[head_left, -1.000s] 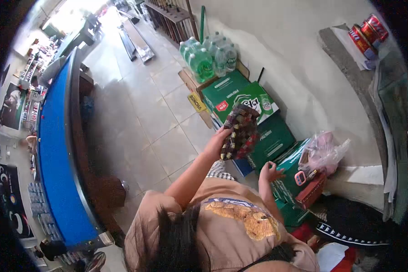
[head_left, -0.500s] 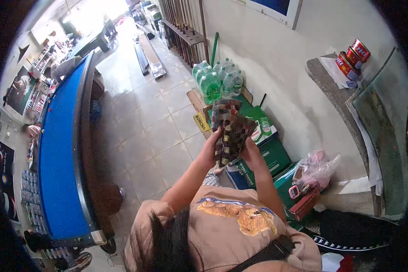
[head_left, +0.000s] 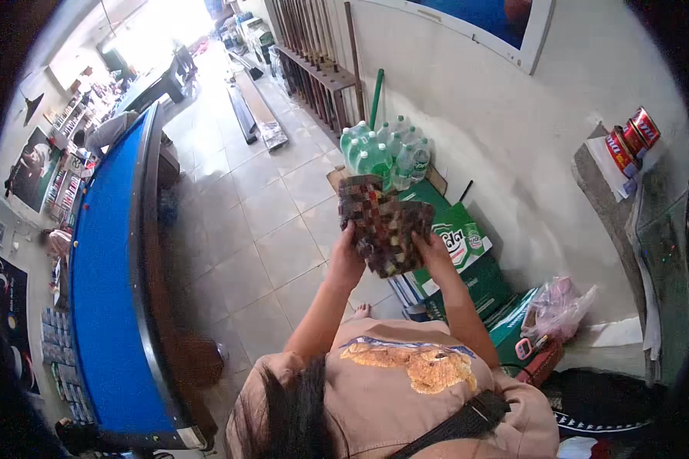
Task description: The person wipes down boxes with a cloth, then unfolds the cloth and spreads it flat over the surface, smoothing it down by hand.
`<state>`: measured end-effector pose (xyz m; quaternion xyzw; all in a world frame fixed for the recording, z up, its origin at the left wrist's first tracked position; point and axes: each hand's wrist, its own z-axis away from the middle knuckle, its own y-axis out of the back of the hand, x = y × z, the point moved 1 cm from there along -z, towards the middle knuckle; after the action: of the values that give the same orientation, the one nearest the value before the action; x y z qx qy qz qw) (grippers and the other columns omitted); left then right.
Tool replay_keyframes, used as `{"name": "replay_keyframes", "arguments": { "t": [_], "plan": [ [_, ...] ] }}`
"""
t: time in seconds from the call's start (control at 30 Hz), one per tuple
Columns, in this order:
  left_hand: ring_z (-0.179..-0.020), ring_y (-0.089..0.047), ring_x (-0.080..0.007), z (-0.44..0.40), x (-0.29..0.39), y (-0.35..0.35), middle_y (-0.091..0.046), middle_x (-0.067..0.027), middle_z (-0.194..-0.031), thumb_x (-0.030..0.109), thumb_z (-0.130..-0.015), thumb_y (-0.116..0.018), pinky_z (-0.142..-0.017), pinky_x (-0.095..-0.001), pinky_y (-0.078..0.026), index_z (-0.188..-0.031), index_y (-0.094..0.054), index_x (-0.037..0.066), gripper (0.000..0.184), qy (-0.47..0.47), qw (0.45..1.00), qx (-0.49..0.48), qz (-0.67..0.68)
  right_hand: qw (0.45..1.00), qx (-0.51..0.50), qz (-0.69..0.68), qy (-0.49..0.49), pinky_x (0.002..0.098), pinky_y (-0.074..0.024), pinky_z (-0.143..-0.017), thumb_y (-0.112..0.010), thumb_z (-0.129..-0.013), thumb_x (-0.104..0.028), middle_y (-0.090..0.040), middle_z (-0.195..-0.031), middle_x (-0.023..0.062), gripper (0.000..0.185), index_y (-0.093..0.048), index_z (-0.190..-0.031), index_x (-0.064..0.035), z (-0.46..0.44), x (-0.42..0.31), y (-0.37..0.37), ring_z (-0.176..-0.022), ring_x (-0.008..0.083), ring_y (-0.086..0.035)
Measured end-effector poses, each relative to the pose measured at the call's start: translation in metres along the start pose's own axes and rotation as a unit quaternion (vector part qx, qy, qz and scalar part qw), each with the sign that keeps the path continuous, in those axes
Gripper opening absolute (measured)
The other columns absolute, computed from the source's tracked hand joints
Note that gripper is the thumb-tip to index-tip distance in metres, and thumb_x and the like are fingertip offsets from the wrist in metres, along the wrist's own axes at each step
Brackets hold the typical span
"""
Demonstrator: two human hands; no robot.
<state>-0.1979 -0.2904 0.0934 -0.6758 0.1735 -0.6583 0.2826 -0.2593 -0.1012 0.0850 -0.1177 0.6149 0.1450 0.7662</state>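
Observation:
Both my hands hold a piece of dark checked cloth [head_left: 384, 229], patterned in brown, red and yellowish patches, in front of my chest. My left hand [head_left: 348, 258] grips its left edge with the thumb on top. At the lower right edge, my right hand [head_left: 435, 256] pinches it the same way. The cloth looks folded, its upper part split into two flaps; its exact kind is unclear. Behind it lies a green and white carton [head_left: 461, 243], and beyond that stand several green plastic bottles [head_left: 377, 157].
A blue pool table [head_left: 115, 275] runs along my left. Cue sticks stand in a wall rack [head_left: 321, 80] ahead. To my right are a pink plastic bag [head_left: 560, 306], a red box [head_left: 542, 361] and a ledge [head_left: 601, 183] with red cans [head_left: 631, 141]. People are by the far tables.
The cloth has spread wider and its two flaps stand further apart. My right hand has moved slightly right, and my view has shifted a little.

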Motion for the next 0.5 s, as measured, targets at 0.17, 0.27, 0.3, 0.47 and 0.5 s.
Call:
{"name": "replay_keyframes", "arguments": {
  "t": [0.17,0.27,0.3,0.47,0.5],
  "plan": [
    [-0.114,-0.05,-0.0264,-0.048,0.056,0.026,-0.054,-0.0083,-0.123,0.033,-0.093,-0.044,-0.094,-0.0433,-0.04,-0.127,-0.045,0.008,0.042,-0.033,0.977,-0.029,0.209,0.964,0.092,-0.246,0.032,0.0309,-0.0497,-0.071,-0.054,-0.091,-0.026,-0.063,-0.103,0.0071,0.033,-0.052,-0.116,-0.004,-0.047,0.013,0.0,-0.087,0.0189,-0.063],
    [-0.113,-0.05,-0.0261,-0.072,0.056,0.058,-0.055,-0.0086,-0.122,0.035,-0.092,-0.047,-0.096,-0.0443,-0.039,-0.123,-0.048,0.007,0.041,0.001,0.98,0.032,0.195,0.955,0.093,-0.282,-0.008,0.0326,-0.0509,-0.072,-0.055,-0.09,-0.02,-0.061,-0.109,0.0077,0.03,-0.051,-0.116,-0.0059,-0.051,0.003,-0.009,-0.091,0.0198,-0.063],
    [-0.104,-0.057,-0.0281,-0.077,0.057,0.06,-0.058,-0.0126,-0.116,0.03,-0.093,-0.045,-0.091,-0.0461,-0.045,-0.121,-0.05,0.005,0.038,0.028,0.977,0.08,0.195,0.952,0.111,-0.284,0.013,0.0329,-0.0504,-0.073,-0.056,-0.089,-0.019,-0.06,-0.109,0.0071,0.029,-0.051,-0.115,-0.0062,-0.053,0.004,-0.013,-0.091,0.0191,-0.062],
    [-0.083,-0.064,-0.0248,-0.094,0.04,0.079,-0.063,-0.0132,-0.101,0.027,-0.092,-0.045,-0.072,-0.0366,-0.054,-0.115,-0.054,0.001,0.036,0.163,0.981,0.085,-0.067,0.95,0.19,-0.243,0.057,0.0298,-0.0432,-0.08,-0.06,-0.088,-0.021,-0.061,-0.101,0.0033,0.026,-0.059,-0.105,-0.0016,-0.044,-0.008,-0.014,-0.089,0.0136,-0.057],
    [-0.081,-0.063,-0.0223,-0.09,0.042,0.072,-0.063,-0.0116,-0.097,0.028,-0.091,-0.047,-0.067,-0.0349,-0.053,-0.109,-0.055,0.001,0.034,0.175,0.961,0.066,-0.202,0.954,0.171,-0.244,0.038,0.03,-0.043,-0.08,-0.061,-0.087,-0.022,-0.062,-0.099,0.0022,0.025,-0.061,-0.102,-0.0023,-0.043,-0.009,-0.01,-0.088,0.0125,-0.056]
  ]
}}
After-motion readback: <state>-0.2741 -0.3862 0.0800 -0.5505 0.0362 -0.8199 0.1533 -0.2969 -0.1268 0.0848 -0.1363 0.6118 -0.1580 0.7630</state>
